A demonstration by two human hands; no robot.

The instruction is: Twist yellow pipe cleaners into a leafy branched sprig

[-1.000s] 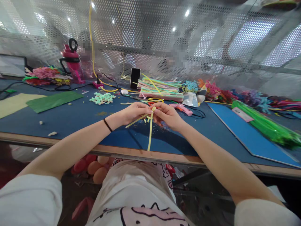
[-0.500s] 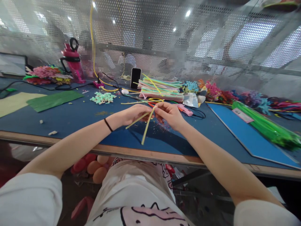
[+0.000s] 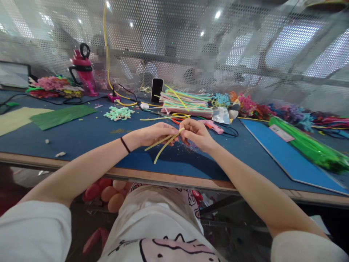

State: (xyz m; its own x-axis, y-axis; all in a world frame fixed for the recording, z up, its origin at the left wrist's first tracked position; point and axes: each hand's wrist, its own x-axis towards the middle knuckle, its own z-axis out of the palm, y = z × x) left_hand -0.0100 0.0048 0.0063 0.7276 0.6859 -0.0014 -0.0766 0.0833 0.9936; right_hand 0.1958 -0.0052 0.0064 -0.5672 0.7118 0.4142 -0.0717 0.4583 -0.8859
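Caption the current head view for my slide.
Left hand holding pale yellow strips, right hand at their upper end, before a bundle of pastel strips on a blue tabletop.

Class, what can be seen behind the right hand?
Part of a pink tool, resembling a glue gun, shows on the blue tabletop; whatever the right hand covers there cannot be seen.

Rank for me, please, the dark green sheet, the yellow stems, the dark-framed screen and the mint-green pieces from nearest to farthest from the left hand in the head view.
1. Yellow stems: right at the left hand.
2. Mint-green pieces: beyond it, to the left.
3. Dark green sheet: farther left.
4. Dark-framed screen: far left, at the back.
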